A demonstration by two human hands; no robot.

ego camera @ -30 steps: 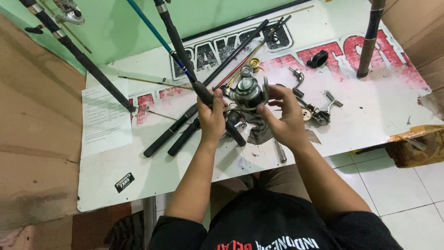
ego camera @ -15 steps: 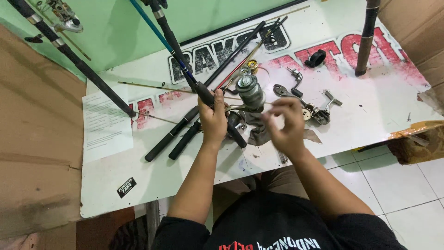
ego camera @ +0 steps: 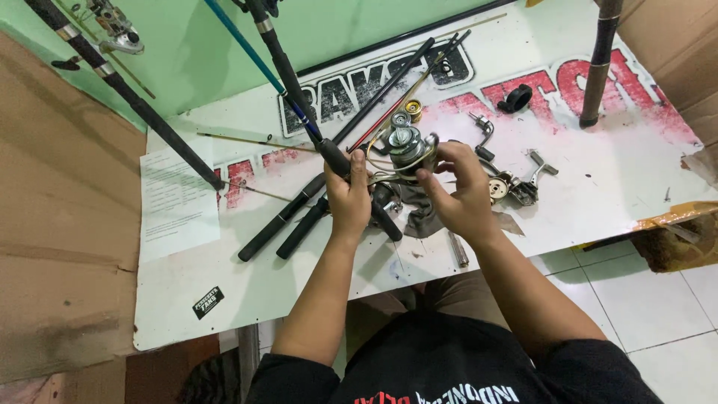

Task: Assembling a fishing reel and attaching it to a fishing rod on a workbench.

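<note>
Both hands are curled nearly closed around a metal spinning reel (ego camera: 405, 147) held just above the middle of the worktop (ego camera: 613, 187). The left hand (ego camera: 348, 196) wraps the reel's foot together with the black rod handle (ego camera: 351, 179); the right hand (ego camera: 460, 187) pinches the reel body, fingers (ego camera: 458, 153) bent over its shiny, ridged spool. The worktop is a flat white board with worn red and black paint. Loose metal reel parts (ego camera: 516, 187) lie just right of the hands, a grey cloth (ego camera: 422, 213) beneath them, black foam grips (ego camera: 280, 228) to the left. A white paper sheet (ego camera: 178, 202) lies near the left edge; bare board stretches toward the near edge.
</note>
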